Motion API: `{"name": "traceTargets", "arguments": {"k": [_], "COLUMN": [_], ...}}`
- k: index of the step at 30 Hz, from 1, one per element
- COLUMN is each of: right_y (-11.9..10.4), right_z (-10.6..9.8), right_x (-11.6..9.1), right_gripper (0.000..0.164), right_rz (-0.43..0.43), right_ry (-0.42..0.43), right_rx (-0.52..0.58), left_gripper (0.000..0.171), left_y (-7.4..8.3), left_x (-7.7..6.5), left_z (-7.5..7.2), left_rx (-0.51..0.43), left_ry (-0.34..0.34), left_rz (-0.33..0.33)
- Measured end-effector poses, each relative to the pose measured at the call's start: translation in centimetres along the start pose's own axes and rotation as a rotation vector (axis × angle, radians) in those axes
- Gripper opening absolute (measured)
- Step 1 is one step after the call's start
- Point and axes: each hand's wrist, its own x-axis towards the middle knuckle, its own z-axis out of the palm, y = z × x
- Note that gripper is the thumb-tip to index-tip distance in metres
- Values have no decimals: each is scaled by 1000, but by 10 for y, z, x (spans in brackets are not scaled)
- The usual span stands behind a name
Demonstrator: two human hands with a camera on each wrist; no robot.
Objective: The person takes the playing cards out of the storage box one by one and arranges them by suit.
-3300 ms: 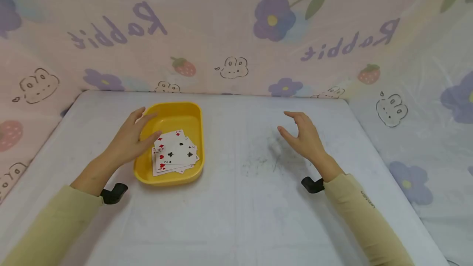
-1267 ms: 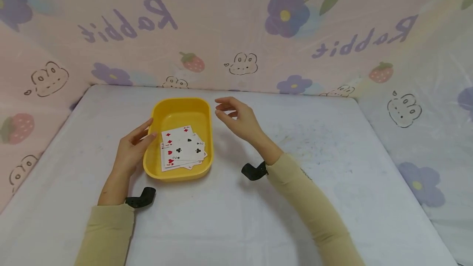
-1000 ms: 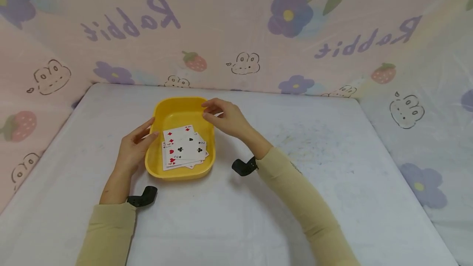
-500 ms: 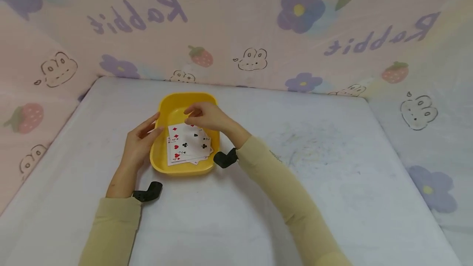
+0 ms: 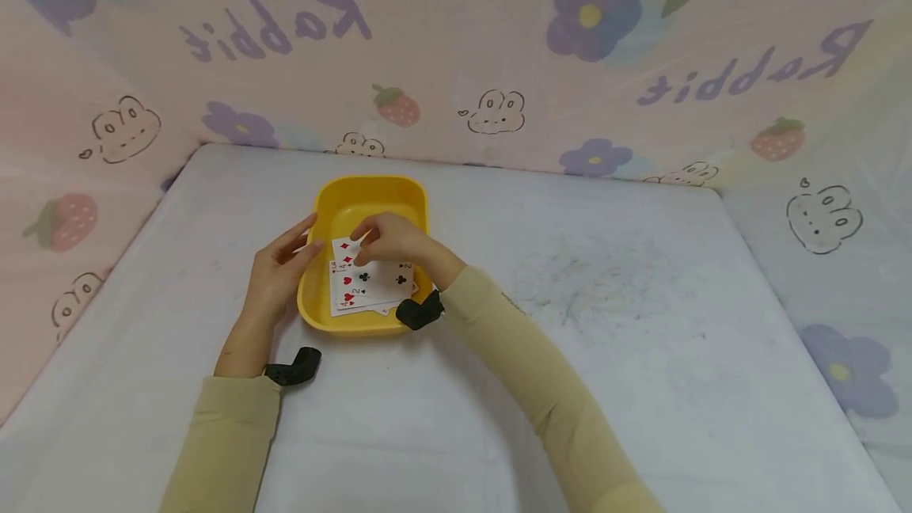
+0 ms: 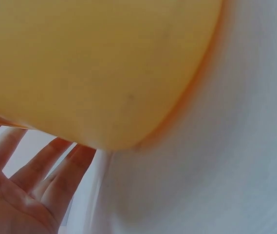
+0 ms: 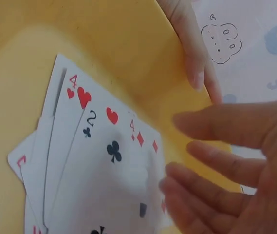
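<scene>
The left hand (image 5: 274,279) blocks the left side of the yellow tray (image 5: 372,191); the right hand (image 5: 393,239) crowds the cards (image 5: 385,285). I see a way in over the tray's far end.

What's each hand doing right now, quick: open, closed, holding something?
Left hand: holding the yellow tray by its side.
Right hand: open, holding nothing, fingers just over the playing cards.

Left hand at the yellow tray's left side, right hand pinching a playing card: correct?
Not the pinch: the right hand holds no card. The right wrist view shows its fingers gripping nothing, close to the playing cards. The left hand is at the left side of the yellow tray, as you say.
</scene>
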Motion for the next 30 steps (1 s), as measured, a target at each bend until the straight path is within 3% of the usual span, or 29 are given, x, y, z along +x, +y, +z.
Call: {"name": "traceTargets", "arguments": {"k": [8,17,30], "right_y": [7,11,15], "right_z": [4,11,16], "right_x": [5,7,12], "right_gripper": [50,51,24], "right_rz": [48,40,80], "right_ry": [-81,-79,-26], "right_rx": [-96,-165,-37], "left_gripper": [49,48,49], "left_y": [0,1,-2], "left_x": [2,1,2], "left_z": [0,0,-1], "left_rx": [-12,-16,-8], "left_ry": [10,14,10], "left_rz": [-6,-11,14]}}
